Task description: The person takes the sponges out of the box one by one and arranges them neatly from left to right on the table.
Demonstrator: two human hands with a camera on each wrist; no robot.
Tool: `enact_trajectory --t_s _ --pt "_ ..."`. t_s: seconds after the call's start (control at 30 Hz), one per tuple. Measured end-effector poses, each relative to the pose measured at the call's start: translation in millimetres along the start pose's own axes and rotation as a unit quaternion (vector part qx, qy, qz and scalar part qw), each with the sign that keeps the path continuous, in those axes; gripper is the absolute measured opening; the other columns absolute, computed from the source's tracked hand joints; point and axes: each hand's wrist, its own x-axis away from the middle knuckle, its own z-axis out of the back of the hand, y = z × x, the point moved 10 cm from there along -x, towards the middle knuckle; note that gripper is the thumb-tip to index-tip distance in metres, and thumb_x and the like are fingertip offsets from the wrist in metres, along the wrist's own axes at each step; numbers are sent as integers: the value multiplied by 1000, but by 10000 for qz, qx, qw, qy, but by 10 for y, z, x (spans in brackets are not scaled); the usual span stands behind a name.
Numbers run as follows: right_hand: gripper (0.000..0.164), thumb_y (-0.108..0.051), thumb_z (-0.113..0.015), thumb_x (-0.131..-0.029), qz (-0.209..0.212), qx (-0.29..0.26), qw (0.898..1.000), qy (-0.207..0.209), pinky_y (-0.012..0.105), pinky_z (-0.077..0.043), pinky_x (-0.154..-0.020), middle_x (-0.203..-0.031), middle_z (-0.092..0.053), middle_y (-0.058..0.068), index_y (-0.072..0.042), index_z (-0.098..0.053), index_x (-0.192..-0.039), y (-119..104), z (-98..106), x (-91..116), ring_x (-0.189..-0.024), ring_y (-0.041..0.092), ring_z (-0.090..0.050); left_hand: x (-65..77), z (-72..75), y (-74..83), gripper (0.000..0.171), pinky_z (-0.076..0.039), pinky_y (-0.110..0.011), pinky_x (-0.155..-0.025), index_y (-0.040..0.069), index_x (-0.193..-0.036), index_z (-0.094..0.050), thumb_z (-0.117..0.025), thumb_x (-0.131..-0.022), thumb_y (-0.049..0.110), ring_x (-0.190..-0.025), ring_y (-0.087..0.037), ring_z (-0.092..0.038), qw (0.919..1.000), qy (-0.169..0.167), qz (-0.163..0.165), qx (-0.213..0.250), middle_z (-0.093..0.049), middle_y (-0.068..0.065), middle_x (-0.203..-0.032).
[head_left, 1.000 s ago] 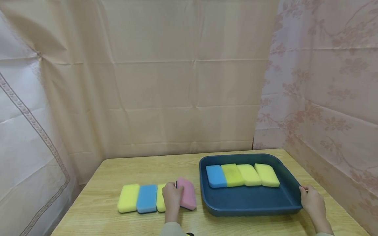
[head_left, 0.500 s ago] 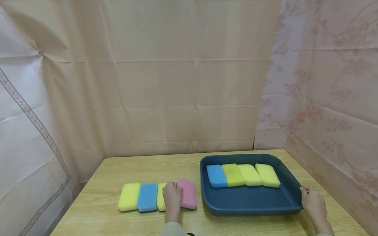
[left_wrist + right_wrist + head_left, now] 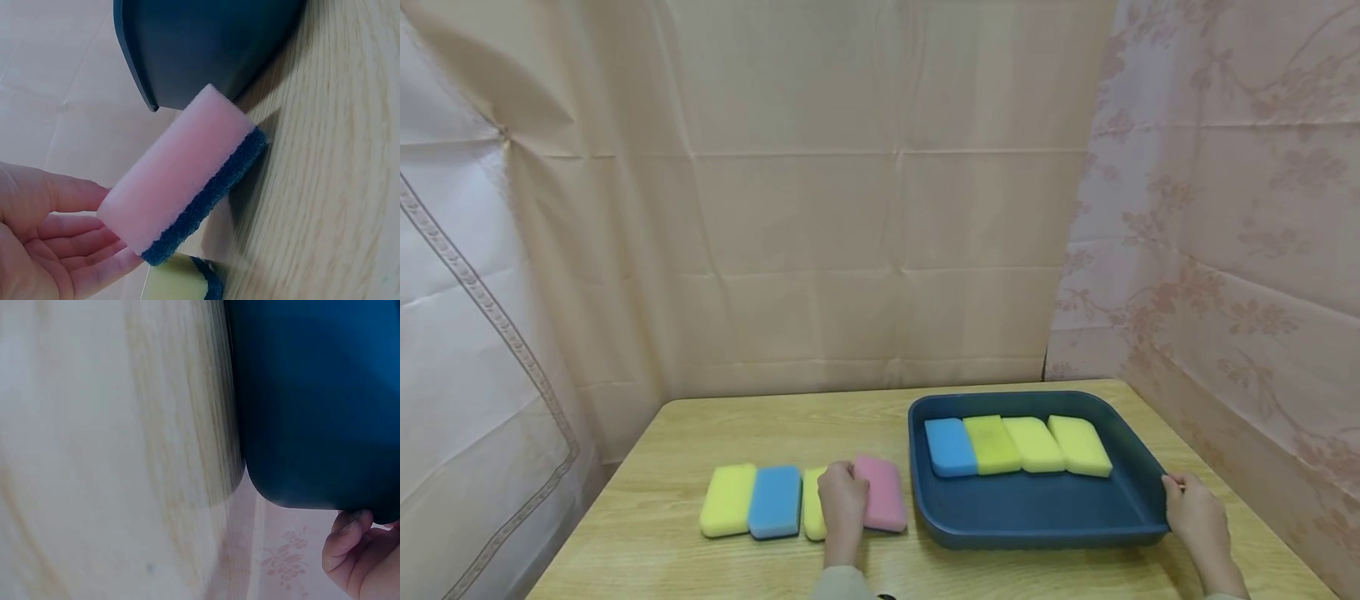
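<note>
My left hand (image 3: 842, 500) pinches the left edge of a pink sponge (image 3: 883, 496) between thumb and fingers. The left wrist view shows this pink sponge (image 3: 178, 172) tilted, its dark scouring layer (image 3: 209, 197) facing the table. Partly hidden behind the hand is a yellow sponge (image 3: 814, 504). To its left lie a blue sponge (image 3: 775, 502) and another yellow sponge (image 3: 728, 500). My right hand (image 3: 1197, 517) grips the right rim of a dark blue tray (image 3: 1037, 508); in the right wrist view, curled fingers (image 3: 350, 534) meet the tray's edge.
Along the tray's back half lie a blue sponge (image 3: 951, 447), a lime sponge (image 3: 992, 444) and two pale yellow sponges, one at the right end (image 3: 1078, 446). The wooden table (image 3: 760, 433) ends at a beige curtain (image 3: 850, 250) behind and a floral curtain (image 3: 1262, 250) on the right.
My left hand and the pink sponge have shifted slightly right, and the sponge lies flatter. The yellow sponge beside it has edged right, away from the blue one. My right hand stays on the tray.
</note>
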Motion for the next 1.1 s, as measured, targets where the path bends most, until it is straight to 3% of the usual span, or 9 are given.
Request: enact_trajectory --t_s 0.07,0.13,0.27,0.5,0.8,1.1 --pt "34 -18 -35 -96 7 -4 10000 6 58 -36 -74 -111 -42 40 12 -43 -108 -1 2 2 -96 57 -39 -5 -32 6 13 -44 -33 -49 -5 -66 -60 -60 -61 -16 -56 -20 -51 9999 -117 -16 111 -56 -10 -61" --pt "34 -18 -35 -96 17 -8 10000 7 58 -36 -74 -111 -43 39 12 -43 -108 -3 4 3 -96 57 -39 -11 -76 12 22 -49 -38 -61 -9 -83 -64 -63 -62 -15 -70 -27 -59 9994 -273 -28 220 -63 -17 -77" --pt "34 -18 -35 -96 22 -9 10000 9 58 -36 -74 -111 -43 39 13 -43 -108 -2 0 0 -96 57 -39 -10 -145 0 32 -49 -40 -69 -12 -96 -61 -66 -64 -13 -81 -32 -60 9976 -522 37 443 -62 -22 -89" --pt "33 -18 -35 -96 35 -16 10000 34 57 -37 -72 -110 -43 39 12 -44 -107 4 -5 -1 -95 57 -40 0 -98 -20 32 -49 -41 -67 -11 -92 -61 -69 -61 -12 -77 -33 -60 9991 -341 -77 258 -62 -20 -85" --pt "34 -19 -35 -96 54 -36 10000 35 57 -38 -70 -110 -44 39 12 -44 -107 17 -2 6 -95 57 -40 48 -264 48 25 -48 -38 -66 -5 -85 -65 -69 -60 -9 -75 -27 -60 9945 -854 -541 -267 -64 -13 -79" --pt "33 -17 -36 -96 56 -88 9999 97 57 -37 -72 -109 -45 39 12 -44 -107 0 8 2 -95 57 -41 45 -208 79 22 -47 -40 -63 -3 -82 -67 -62 -64 -13 -74 -29 -61 9909 -732 -772 -825 -64 -11 -77"
